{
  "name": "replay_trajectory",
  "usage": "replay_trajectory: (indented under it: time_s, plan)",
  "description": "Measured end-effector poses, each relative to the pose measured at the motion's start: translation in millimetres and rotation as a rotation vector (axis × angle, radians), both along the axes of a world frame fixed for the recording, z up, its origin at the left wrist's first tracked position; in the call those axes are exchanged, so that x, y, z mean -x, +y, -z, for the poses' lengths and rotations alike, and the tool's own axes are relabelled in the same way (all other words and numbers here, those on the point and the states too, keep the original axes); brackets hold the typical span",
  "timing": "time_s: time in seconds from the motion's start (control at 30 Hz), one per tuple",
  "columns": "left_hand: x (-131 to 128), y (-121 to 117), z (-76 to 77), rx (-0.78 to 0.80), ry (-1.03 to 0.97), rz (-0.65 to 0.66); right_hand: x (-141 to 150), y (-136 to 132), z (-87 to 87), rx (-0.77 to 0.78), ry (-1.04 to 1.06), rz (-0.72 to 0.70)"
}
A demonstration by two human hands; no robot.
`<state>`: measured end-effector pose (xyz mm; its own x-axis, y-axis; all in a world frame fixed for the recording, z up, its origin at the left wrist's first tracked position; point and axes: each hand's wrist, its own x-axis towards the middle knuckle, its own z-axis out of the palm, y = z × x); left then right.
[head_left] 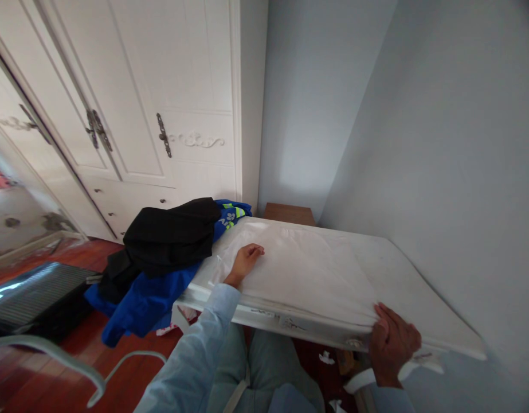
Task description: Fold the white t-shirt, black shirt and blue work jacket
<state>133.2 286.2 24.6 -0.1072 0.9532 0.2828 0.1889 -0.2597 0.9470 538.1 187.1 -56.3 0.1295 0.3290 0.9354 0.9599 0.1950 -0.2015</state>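
A thin, slightly creased white sheet lies spread over the top of a white table. Above the sheet's left part is my left hand, its fingers curled together; whether anything is pinched in them cannot be made out. At the sheet's right end my right hand lies near the table's front edge. Its fingers are stretched out, with the tips on the sheet; the thumb side is partly hidden.
A black garment and a blue one hang over the table's left end. Behind stand a white wardrobe and a brown wooden piece. A grey wall borders the right. A dark ribbed case lies on the floor at left.
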Motion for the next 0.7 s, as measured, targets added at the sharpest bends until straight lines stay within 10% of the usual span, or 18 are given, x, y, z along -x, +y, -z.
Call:
replay_trajectory:
  time_s: [0.7]
  plan:
    - [-0.2,2.2,1.2,-0.011,0.018,-0.025,-1.5,-1.4,1.6,0.020,-0.019,-0.046]
